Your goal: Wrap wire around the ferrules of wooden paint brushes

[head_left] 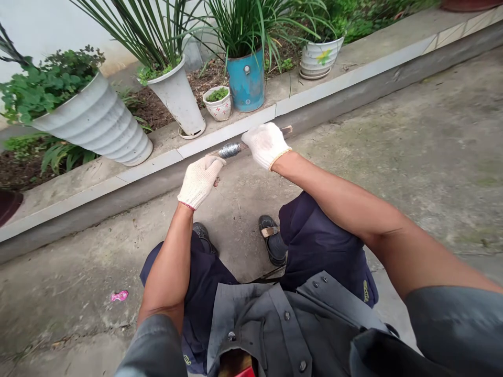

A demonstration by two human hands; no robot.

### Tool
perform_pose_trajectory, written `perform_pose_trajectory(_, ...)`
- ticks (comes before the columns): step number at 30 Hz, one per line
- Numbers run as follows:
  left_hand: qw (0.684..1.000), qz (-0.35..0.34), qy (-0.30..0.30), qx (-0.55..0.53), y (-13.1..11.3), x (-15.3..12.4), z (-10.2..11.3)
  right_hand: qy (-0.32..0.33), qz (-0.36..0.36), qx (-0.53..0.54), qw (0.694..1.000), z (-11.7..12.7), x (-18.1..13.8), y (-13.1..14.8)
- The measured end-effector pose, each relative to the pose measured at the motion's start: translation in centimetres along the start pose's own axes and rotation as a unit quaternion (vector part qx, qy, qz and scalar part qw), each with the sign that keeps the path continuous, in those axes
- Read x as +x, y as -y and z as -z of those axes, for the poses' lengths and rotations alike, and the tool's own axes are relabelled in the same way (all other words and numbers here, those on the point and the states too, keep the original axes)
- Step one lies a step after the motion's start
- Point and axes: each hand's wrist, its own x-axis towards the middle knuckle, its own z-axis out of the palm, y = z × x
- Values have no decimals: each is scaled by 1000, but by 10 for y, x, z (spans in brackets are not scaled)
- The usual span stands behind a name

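Observation:
A wooden stick (pixel 287 130) with silvery wire (pixel 229 151) wound round its middle is held level in front of the low ledge. My left hand (pixel 201 180), in a white knit glove, is closed round the stick's left end. My right hand (pixel 265 144), gloved the same way, grips the stick to the right of the wire, and the wooden end sticks out beyond it. The wound wire shows between the two hands. Whether a loose strand runs into either glove is too small to tell.
A tile-edged ledge (pixel 226 136) crosses ahead, bearing a ribbed white pot (pixel 98 123), a tall white pot (pixel 178 97), a small pot (pixel 219 107), a blue bucket (pixel 247 84) and another white pot (pixel 320 57). A pink object (pixel 120 296) lies on the concrete ground (pixel 78 267).

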Motion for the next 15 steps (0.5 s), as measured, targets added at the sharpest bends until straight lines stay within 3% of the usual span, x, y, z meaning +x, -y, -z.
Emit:
perform_pose_trajectory(4, 995, -11, -52, -80, -8, -3, 13, -16, 10, -13, 1000, 15, 13, 11)
perform_pose_trajectory(9, 989, -38, -103, -100, -25, -14, 34, -71, 5, -14, 997, 46, 22, 26)
perform_pose_trajectory(15, 988, -40, -116, -90, -29, -28, 55, -79, 17, 7, 997, 71, 20, 44)
